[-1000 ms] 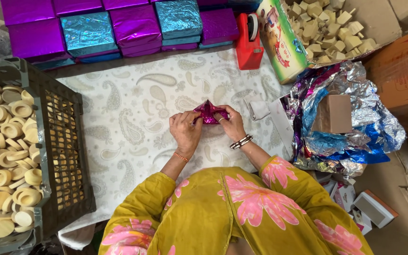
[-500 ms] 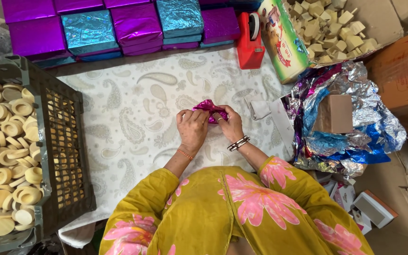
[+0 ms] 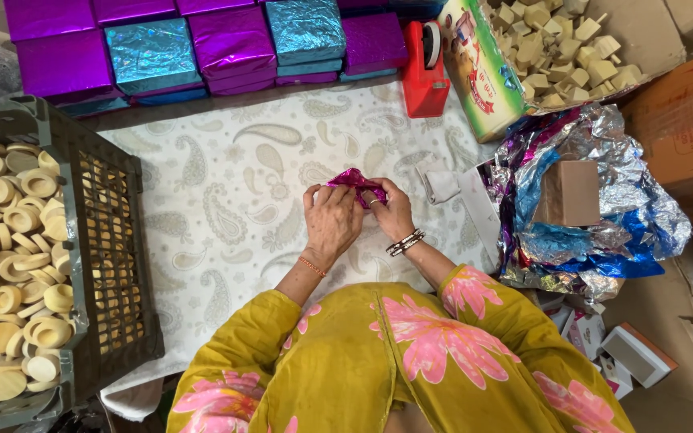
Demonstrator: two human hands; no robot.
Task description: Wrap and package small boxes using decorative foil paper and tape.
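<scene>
Both my hands work on one small parcel wrapped in shiny purple foil [image 3: 352, 180], held just above the white paisley cloth [image 3: 226, 200]. My left hand [image 3: 330, 220] covers its near left side, fingers curled over the foil. My right hand [image 3: 391, 210], with bangles at the wrist, pinches the foil on the right. Most of the parcel is hidden under my fingers.
A dark plastic crate [image 3: 114, 265] of pale round clay pieces stands at the left. Purple and blue foil-wrapped boxes [image 3: 234, 48] line the back. A red tape dispenser [image 3: 425, 76], a carton of pale blocks [image 3: 559, 48], loose foil sheets [image 3: 595, 224] and a brown box [image 3: 569, 192] lie right.
My hands and the purple parcel have shifted slightly to the right and away from me. My fingers have closed further over the foil.
</scene>
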